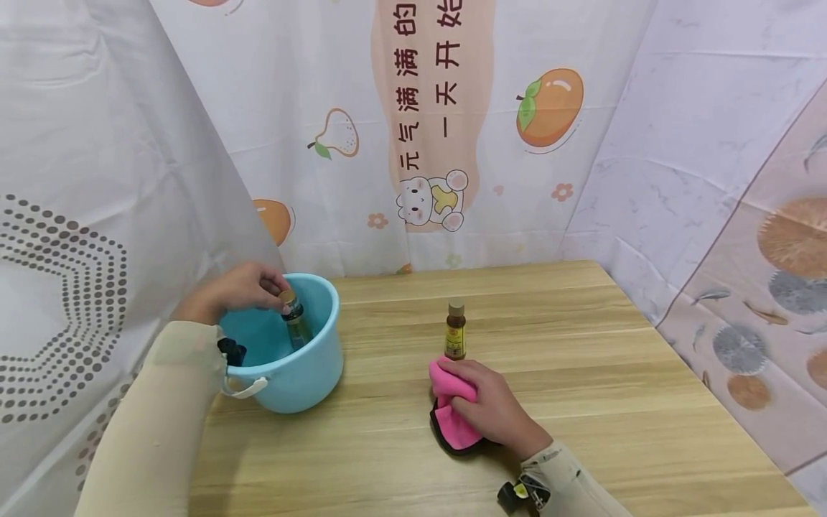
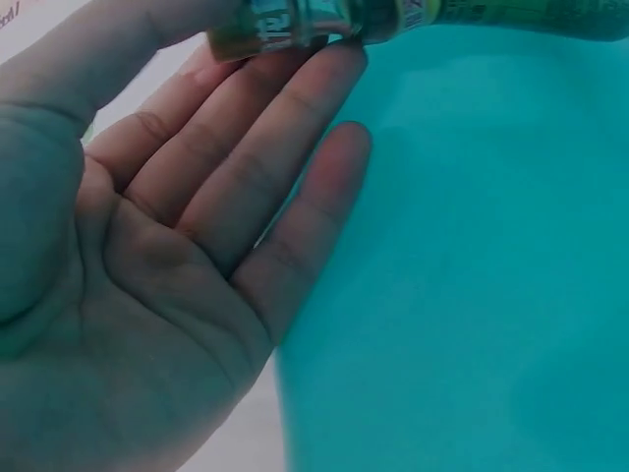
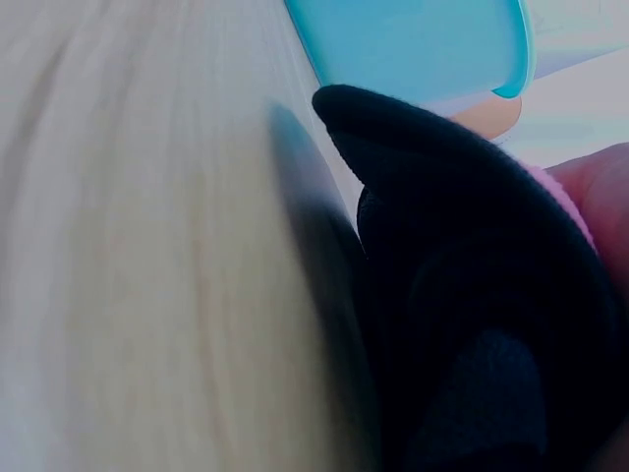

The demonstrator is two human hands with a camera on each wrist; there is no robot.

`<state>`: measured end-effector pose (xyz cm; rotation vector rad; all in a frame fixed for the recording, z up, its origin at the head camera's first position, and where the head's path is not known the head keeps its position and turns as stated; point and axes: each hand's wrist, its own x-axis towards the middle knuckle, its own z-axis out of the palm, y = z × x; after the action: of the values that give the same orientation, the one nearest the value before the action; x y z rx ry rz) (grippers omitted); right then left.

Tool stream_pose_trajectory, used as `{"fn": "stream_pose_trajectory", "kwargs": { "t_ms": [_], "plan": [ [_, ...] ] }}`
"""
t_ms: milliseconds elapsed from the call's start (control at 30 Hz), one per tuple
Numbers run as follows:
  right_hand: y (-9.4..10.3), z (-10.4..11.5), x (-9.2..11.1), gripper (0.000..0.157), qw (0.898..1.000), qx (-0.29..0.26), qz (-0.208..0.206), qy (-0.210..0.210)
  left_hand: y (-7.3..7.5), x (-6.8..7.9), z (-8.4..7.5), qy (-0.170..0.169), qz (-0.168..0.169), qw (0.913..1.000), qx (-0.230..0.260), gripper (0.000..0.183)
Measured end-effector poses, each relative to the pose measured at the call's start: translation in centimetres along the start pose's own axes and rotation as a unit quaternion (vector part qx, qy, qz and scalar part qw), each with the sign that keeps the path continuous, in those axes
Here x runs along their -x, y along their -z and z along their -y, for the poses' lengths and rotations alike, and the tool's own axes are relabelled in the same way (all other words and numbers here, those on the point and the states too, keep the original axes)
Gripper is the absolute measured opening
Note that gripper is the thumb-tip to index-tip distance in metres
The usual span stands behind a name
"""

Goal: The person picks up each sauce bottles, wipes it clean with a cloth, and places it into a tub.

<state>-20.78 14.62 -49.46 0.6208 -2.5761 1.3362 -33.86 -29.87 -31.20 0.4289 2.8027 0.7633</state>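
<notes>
My left hand (image 1: 248, 287) reaches over the rim of a light blue bucket (image 1: 310, 384) and pinches a glass bottle (image 1: 298, 329) near its gold cap. The bottle leans inside the bucket. In the left wrist view, the bottle (image 2: 378, 20) crosses the top edge, with the thumb and fingertips at its cap end. My right hand (image 1: 494, 406) grips a bunched pink fabric piece with black edging (image 1: 455, 429) low over the table. Its black side (image 3: 462, 216) fills much of the right wrist view. Just beyond that hand stands a small brown bottle (image 1: 455, 334) with a yellow label.
The wooden table (image 1: 581, 359) is bounded by a printed curtain (image 1: 349, 208) at the back and hanging sheets at both sides. A white handle (image 1: 248, 389) hangs on the bucket's near side. A dark wrist device (image 1: 526, 495) sits on the right sleeve.
</notes>
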Motion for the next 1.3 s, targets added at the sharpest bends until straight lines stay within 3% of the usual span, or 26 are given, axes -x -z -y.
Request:
{"fn": "stream_pose_trajectory", "kwargs": {
  "t_ms": [267, 700, 933, 1100, 1300],
  "plan": [
    [0.0, 0.0, 0.0, 0.061, 1.0, 0.007, 0.0, 0.004, -0.1, -0.3, 0.5, -0.007, 0.03, 0.9995, -0.006, 0.04],
    [-0.1, 0.0, 0.0, 0.06, 1.0, -0.004, 0.004, 0.007, -0.4, -0.3, 0.6, 0.004, 0.038, 0.9992, -0.014, 0.04],
    [0.0, 0.1, 0.0, 0.059, 1.0, -0.003, 0.005, 0.003, -0.3, -0.3, 0.5, 0.027, 0.042, 0.9988, 0.002, 0.04],
    [-0.1, 0.1, 0.0, 0.059, 1.0, -0.006, 0.005, 0.003, -0.2, 0.0, -0.1, 0.033, 0.041, 0.9986, -0.011, 0.04],
    [0.0, 0.0, 0.0, 0.06, 1.0, -0.009, 0.004, 0.003, -0.1, 0.0, -1.6, 0.034, 0.013, 0.9973, -0.063, 0.035]
  ]
}}
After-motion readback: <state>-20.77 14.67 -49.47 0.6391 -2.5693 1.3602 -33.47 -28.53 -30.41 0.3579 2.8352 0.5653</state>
